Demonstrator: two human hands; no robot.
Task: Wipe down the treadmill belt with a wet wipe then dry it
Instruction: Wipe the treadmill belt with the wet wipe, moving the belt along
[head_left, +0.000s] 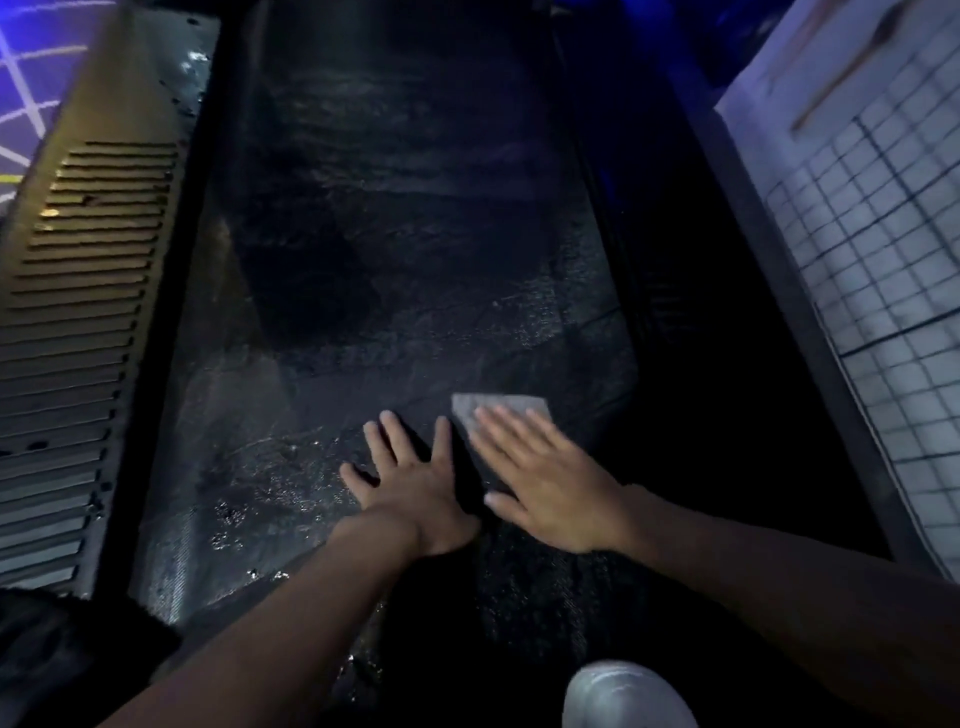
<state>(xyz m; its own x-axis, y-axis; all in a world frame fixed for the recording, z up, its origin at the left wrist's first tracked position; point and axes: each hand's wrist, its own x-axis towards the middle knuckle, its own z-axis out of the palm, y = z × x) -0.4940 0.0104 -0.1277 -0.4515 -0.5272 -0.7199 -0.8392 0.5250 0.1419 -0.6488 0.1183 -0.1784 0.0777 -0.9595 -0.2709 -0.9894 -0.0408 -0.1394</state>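
Grey wipe (493, 402) lies flat on the dark treadmill belt (395, 234), lower centre of frame, under the right grip (545, 483), whose straight fingers press it down. Left grip (410, 478) just beside, fingers spread flat on the belt. Ribbed side rail (78, 338) at left.

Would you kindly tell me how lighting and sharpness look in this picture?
Head view: dim overall, the treadmill belt nearly black with wet glints near the left hand; the right hand and wipe slightly motion-blurred; the tiled surface brighter, edges bent by the wide lens.
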